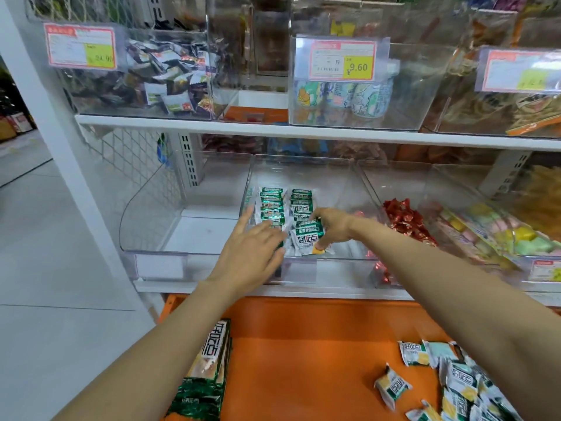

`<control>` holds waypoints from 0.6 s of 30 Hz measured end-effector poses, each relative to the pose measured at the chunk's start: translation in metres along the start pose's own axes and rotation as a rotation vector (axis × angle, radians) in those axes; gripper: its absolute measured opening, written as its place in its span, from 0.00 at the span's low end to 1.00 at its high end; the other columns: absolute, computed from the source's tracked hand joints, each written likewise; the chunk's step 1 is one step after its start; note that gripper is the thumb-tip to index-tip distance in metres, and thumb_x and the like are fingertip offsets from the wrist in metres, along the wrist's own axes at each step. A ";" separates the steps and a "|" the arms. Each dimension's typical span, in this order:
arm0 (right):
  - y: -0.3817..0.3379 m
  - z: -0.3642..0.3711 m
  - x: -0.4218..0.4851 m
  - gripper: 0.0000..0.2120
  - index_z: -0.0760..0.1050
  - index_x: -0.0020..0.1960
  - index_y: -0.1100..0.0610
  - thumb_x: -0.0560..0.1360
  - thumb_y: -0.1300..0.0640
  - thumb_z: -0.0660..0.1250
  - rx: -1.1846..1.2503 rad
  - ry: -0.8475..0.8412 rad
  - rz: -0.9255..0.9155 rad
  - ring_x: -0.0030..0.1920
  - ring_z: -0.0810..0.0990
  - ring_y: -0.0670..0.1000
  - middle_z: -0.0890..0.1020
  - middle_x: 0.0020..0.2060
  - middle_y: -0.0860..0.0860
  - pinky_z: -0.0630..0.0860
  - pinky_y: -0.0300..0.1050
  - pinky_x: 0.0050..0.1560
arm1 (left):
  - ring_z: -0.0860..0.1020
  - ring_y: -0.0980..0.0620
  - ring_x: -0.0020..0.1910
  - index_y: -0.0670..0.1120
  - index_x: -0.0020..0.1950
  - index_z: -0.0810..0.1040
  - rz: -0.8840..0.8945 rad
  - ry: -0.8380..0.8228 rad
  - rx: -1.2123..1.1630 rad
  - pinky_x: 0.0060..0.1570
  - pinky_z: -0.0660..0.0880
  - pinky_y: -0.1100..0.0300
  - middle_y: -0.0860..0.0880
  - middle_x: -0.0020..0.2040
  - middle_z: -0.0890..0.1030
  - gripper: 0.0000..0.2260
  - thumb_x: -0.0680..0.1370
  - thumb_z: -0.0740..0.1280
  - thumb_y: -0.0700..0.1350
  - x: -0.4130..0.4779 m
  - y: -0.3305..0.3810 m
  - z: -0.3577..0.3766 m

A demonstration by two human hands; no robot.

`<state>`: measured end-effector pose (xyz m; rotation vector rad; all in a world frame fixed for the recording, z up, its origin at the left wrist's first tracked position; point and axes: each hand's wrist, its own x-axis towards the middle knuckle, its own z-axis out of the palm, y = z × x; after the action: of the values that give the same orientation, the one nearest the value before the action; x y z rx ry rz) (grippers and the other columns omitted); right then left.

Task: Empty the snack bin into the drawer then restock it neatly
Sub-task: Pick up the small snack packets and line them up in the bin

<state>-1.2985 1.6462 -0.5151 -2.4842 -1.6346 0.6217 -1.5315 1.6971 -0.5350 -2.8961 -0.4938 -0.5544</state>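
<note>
The clear snack bin (334,183) on the lower shelf holds two neat rows of green-and-white snack packets (271,205). My left hand (255,253) reaches over the bin's front edge, fingers straight and spread, resting against the front of the left row. My right hand (332,227) is inside the bin and pinches the front packet (306,241) of the right row. Below, the open orange drawer (303,344) holds several loose packets (455,381) at its right side and a stack of larger bags (209,369) at its left.
A clear bin (158,208) stands left of the snack bin; bins with red candies (403,220) and pastel sweets (501,232) stand to the right. The upper shelf (273,129) carries more clear bins with price tags. Tiled floor lies to the left.
</note>
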 end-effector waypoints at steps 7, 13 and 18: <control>-0.016 0.018 0.023 0.33 0.65 0.62 0.61 0.65 0.54 0.79 -0.127 0.064 -0.008 0.58 0.71 0.57 0.70 0.62 0.59 0.68 0.45 0.54 | 0.79 0.50 0.57 0.47 0.53 0.83 0.043 0.044 0.148 0.75 0.48 0.44 0.51 0.49 0.85 0.21 0.82 0.51 0.51 -0.007 -0.009 0.011; -0.013 0.012 0.015 0.38 0.64 0.67 0.53 0.63 0.49 0.80 -0.080 -0.012 0.035 0.59 0.72 0.60 0.66 0.62 0.58 0.70 0.50 0.64 | 0.81 0.52 0.50 0.49 0.47 0.83 -0.008 0.006 0.152 0.76 0.44 0.48 0.53 0.43 0.85 0.26 0.81 0.45 0.53 -0.008 -0.004 0.009; -0.018 -0.015 -0.028 0.35 0.67 0.70 0.53 0.68 0.49 0.77 0.072 0.118 -0.158 0.65 0.71 0.56 0.69 0.67 0.55 0.69 0.48 0.66 | 0.76 0.47 0.63 0.47 0.54 0.82 -0.048 0.079 0.073 0.73 0.49 0.46 0.49 0.51 0.84 0.23 0.80 0.48 0.53 -0.007 0.001 0.006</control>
<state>-1.3174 1.6301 -0.4883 -2.2674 -1.7113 0.4954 -1.5351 1.6952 -0.5437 -2.7884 -0.5609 -0.6406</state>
